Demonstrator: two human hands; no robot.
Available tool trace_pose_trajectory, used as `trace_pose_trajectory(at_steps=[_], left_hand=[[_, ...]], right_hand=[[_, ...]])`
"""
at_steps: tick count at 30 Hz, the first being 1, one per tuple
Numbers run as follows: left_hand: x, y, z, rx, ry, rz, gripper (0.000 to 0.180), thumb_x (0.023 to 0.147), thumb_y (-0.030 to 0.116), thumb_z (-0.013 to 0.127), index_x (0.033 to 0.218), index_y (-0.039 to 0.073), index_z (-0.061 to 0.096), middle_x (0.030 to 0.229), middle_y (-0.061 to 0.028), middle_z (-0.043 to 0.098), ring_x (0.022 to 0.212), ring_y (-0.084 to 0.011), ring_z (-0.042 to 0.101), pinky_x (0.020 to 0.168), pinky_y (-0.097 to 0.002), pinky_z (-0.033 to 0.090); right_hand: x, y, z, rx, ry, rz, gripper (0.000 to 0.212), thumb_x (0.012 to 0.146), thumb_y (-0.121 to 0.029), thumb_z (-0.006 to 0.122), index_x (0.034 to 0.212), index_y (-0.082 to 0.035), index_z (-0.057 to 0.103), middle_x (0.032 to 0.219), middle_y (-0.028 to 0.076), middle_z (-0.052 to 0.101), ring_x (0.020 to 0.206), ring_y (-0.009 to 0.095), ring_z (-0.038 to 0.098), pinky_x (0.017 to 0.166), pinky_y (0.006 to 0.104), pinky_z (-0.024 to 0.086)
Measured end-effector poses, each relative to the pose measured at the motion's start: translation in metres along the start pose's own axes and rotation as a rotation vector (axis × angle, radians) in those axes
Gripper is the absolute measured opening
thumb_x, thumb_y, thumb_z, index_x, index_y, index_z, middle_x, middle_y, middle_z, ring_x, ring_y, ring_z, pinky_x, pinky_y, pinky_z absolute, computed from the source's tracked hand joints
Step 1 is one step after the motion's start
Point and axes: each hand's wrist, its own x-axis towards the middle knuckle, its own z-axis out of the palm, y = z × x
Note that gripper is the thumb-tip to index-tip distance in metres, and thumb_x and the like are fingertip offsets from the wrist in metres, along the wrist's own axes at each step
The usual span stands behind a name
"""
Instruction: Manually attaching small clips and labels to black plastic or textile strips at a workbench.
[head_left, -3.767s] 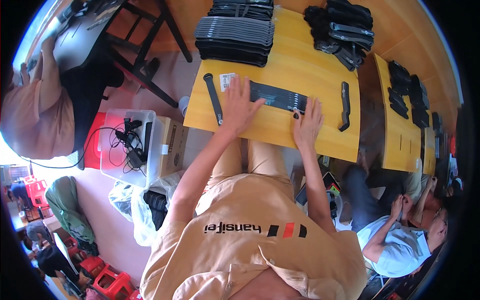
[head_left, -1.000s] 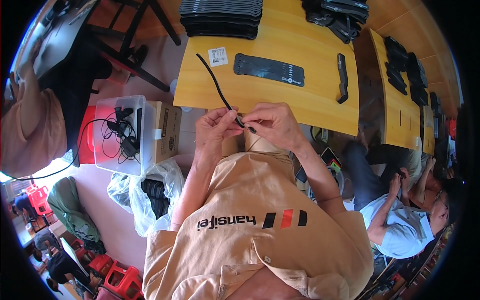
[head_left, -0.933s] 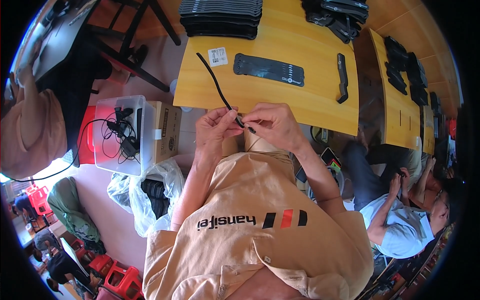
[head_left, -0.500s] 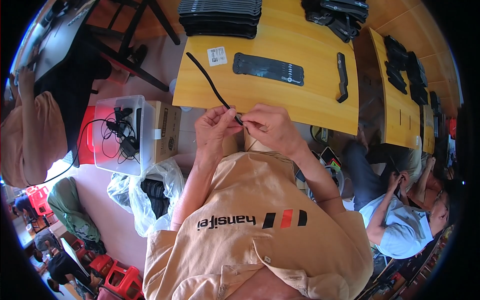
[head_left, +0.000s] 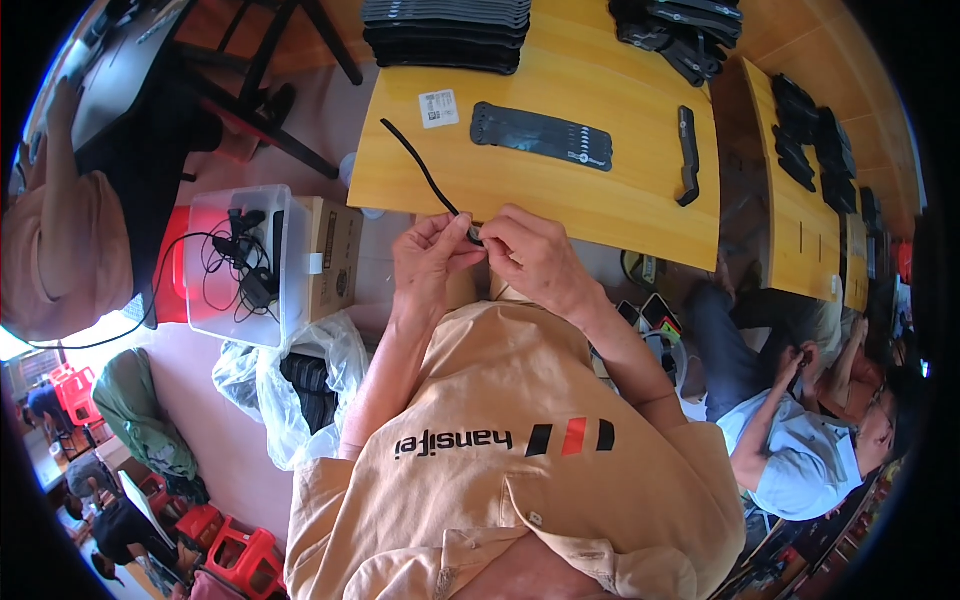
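A long, thin black strip (head_left: 418, 165), perhaps a strap seen edge-on, slants up and left from my hands over the near edge of the wooden table (head_left: 600, 225). My left hand (head_left: 430, 265) pinches it close to its near end. Fingertips of my right hand (head_left: 537, 258) are closed on that same end, which they partly hide. Beyond my hands a flat, dark grey strap panel (head_left: 540, 137) with a row of pale marks lies on the tabletop. A white label (head_left: 438, 109) sits to its left, a narrow black folded piece (head_left: 687, 155) to its right.
A stack of black panels (head_left: 445, 38) and a heap of black straps (head_left: 680, 38) stand at the table's far side. On the left are a clear bin (head_left: 205, 312) of cables, a cardboard box (head_left: 338, 262) and a plastic bag (head_left: 262, 415). A co-worker (head_left: 800, 450) sits at right.
The strip's far end has dipped slightly toward me and right. My right fingers have curled in more closely at its near end. Both hands stay in nearly the same place.
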Motion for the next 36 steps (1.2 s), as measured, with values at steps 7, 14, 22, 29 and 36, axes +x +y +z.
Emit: trace_pose_trajectory(at_steps=[7,14,22,29,36], left_hand=[[-0.004,0.004,-0.008,0.413,0.004,0.016,0.024,0.082,0.018,0.065,0.085,-0.005,0.061,0.072,-0.0086,0.063,0.062,-0.0115,0.062,0.056,-0.0212,0.051],[0.002,0.002,-0.017,0.416,-0.06,0.053,0.02,0.082,0.012,0.063,0.085,-0.007,0.059,0.073,-0.0106,0.064,0.063,-0.0131,0.063,0.057,-0.0221,0.052],[0.002,0.006,-0.016,0.351,-0.07,0.006,0.014,0.082,0.007,0.059,0.083,-0.007,0.058,0.074,-0.0115,0.064,0.065,-0.0144,0.063,0.058,-0.0229,0.053],[0.004,0.003,-0.014,0.316,-0.043,0.012,0.012,0.08,0.005,0.057,0.078,-0.006,0.058,0.071,-0.0109,0.063,0.062,-0.0144,0.063,0.057,-0.0234,0.053],[0.005,0.0,-0.015,0.332,-0.05,-0.011,0.013,0.079,0.006,0.055,0.077,-0.007,0.057,0.069,-0.011,0.062,0.061,-0.0144,0.062,0.057,-0.0238,0.053]], right_hand=[[-0.006,0.022,0.022,0.053,0.05,0.136,0.009,0.073,0.004,0.059,0.081,0.001,0.058,0.076,0.011,0.058,0.065,0.024,0.061,0.055,0.0285,0.049],[-0.004,0.026,0.033,-0.002,0.079,0.106,0.009,0.072,0.003,0.06,0.081,0.001,0.058,0.075,0.011,0.059,0.064,0.025,0.061,0.056,0.0299,0.049],[-0.003,0.024,0.035,-0.033,0.055,0.038,0.012,0.07,0.006,0.06,0.08,0.0,0.056,0.075,0.011,0.057,0.063,0.026,0.059,0.053,0.0312,0.048],[-0.001,0.021,0.034,-0.067,0.049,-0.029,0.015,0.07,0.007,0.06,0.082,0.001,0.055,0.075,0.011,0.056,0.062,0.026,0.059,0.052,0.0321,0.047],[-0.006,0.02,0.035,-0.098,0.031,-0.05,0.016,0.07,0.007,0.06,0.082,0.0,0.054,0.075,0.01,0.055,0.063,0.026,0.057,0.054,0.033,0.047]])
